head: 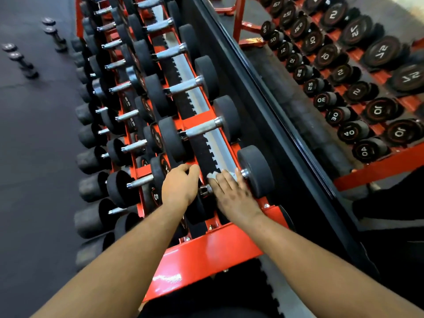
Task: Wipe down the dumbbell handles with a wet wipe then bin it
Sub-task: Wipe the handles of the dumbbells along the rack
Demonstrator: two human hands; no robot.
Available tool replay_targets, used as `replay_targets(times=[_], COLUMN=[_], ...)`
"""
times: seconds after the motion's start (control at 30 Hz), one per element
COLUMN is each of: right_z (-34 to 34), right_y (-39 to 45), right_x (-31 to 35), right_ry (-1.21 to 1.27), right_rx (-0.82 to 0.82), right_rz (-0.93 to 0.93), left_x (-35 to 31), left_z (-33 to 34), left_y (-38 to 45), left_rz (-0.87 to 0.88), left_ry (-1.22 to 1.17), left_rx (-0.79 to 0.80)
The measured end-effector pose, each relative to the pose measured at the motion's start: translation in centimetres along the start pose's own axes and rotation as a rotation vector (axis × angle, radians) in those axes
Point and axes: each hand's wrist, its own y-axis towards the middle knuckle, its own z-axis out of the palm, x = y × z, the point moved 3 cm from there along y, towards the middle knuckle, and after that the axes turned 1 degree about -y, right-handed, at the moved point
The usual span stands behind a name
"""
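The right hand [231, 193] covers most of the nearest dumbbell handle [205, 190] and most of the wet wipe [212, 175]; only a white corner shows. The left hand [180, 185] hides that dumbbell's near weight head. Lower rack [202, 255] tiers are overlapped by those above. Both forearms are cut off by the bottom edge.

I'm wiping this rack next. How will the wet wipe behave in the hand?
Probably floppy: the wet wipe bunches under the right hand on the dumbbell handle. Likely very light, and thin enough to snag on knurled metal.
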Motion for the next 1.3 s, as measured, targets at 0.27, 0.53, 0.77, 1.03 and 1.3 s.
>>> replay_targets(times=[0.27, 0.53, 0.77, 1.03, 1.3], right_z=[-3.4, -3.7, -1.4, -2.2, -1.0], right_y=[4.0, 4.6, -1.0, 1.8, -1.1], right_x=[-1.6, -1.7, -0.9, -0.8, 0.2], right_ry=[0.103, -0.06, -0.219, 0.167, 0.039], right_rx=[0.183, 0.277, 0.034, 0.151, 0.004], right_rz=[0.013, 0.123, 0.232, 0.315, 0.34], left_x=[-0.3, -0.9, -0.1, 0.4, 0.7], left_z=[-0.2, 0.1, 0.3, 0.7, 1.0], left_y=[0.0, -0.4, 0.6, 1.3, 1.5], left_rz=[-0.005, 0.275, 0.269, 0.261, 0.284], left_ry=[0.029, 0.201, 0.19, 0.188, 0.2], left_rx=[0.019, 0.002, 0.102, 0.133, 0.126])
